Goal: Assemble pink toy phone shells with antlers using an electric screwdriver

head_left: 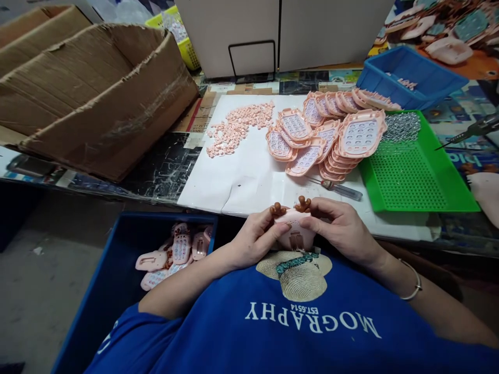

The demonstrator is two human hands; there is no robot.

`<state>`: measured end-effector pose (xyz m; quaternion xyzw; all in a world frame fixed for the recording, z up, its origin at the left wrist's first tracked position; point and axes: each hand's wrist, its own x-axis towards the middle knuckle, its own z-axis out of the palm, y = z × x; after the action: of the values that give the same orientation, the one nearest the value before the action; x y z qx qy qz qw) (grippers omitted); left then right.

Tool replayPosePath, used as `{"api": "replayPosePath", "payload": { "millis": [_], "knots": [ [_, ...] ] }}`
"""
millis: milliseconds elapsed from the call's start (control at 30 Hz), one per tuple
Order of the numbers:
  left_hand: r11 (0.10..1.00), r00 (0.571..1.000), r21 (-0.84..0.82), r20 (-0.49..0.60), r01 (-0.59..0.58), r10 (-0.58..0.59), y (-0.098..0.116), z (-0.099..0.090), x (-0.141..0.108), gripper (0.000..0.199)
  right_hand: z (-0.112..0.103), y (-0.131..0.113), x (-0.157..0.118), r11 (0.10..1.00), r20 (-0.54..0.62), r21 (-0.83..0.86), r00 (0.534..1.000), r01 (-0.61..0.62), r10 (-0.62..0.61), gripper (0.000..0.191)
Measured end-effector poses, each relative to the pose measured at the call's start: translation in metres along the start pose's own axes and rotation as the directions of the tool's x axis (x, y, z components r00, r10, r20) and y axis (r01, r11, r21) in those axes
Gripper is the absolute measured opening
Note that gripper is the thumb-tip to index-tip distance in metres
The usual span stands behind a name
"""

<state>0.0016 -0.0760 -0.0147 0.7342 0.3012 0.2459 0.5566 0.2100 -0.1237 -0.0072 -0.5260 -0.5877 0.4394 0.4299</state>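
Observation:
Both hands grip one pale pink plastic case (295, 227) with brown antler-shaped pieces at its top, close to my chest at the table's front edge. My left hand (260, 235) is closed on its left side, thumb on the face of the case. On the right side my right hand (338, 227) pinches it beside the right antler (302, 204). A dark rectangular recess shows low on the case. Beyond the hands, pink shells with white keypad faces (360, 134) lie in stacks on a white sheet (202, 182), next to a heap of small pink parts (241, 124).
A screwdriver (343, 190) lies before the shells. On the right are a green tray (413, 182) with screws, a blue bin (413, 78) and a power driver's tip (468, 130). Cardboard boxes (97, 104) stand left; a dark blue crate (105, 270) holds finished-looking pink cases (181, 248).

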Motion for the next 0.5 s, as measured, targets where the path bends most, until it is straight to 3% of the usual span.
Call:
{"api": "replayPosePath", "payload": {
  "millis": [100, 200, 300, 400, 500],
  "knots": [
    [0.994, 0.994, 0.065, -0.056, -0.087, 0.091, -0.002, 0.002, 0.000, 0.030, 0.000, -0.001, 0.001, 0.978, -0.076, -0.115, 0.980, 0.175, -0.184, 0.014],
    [0.975, 0.976, 0.105, -0.077, -0.196, 0.204, -0.003, 0.000, 0.001, 0.028, -0.001, 0.001, 0.002, 0.934, -0.080, -0.188, 0.943, 0.305, -0.324, 0.012],
    [0.960, 0.944, 0.105, -0.179, -0.261, 0.276, -0.008, -0.004, 0.000, 0.029, -0.002, 0.002, 0.003, 0.894, -0.059, -0.277, 0.923, 0.351, -0.381, 0.028],
    [0.966, 0.903, 0.029, -0.347, -0.258, 0.252, -0.016, -0.007, 0.000, 0.031, -0.001, 0.000, 0.004, 0.853, -0.027, -0.384, 0.919, 0.355, -0.394, 0.030],
    [0.953, 0.897, -0.135, -0.393, -0.272, 0.201, -0.023, -0.006, 0.004, 0.032, 0.003, -0.001, 0.003, 0.798, -0.032, -0.461, 0.891, 0.389, -0.453, 0.026]
  ]
}}
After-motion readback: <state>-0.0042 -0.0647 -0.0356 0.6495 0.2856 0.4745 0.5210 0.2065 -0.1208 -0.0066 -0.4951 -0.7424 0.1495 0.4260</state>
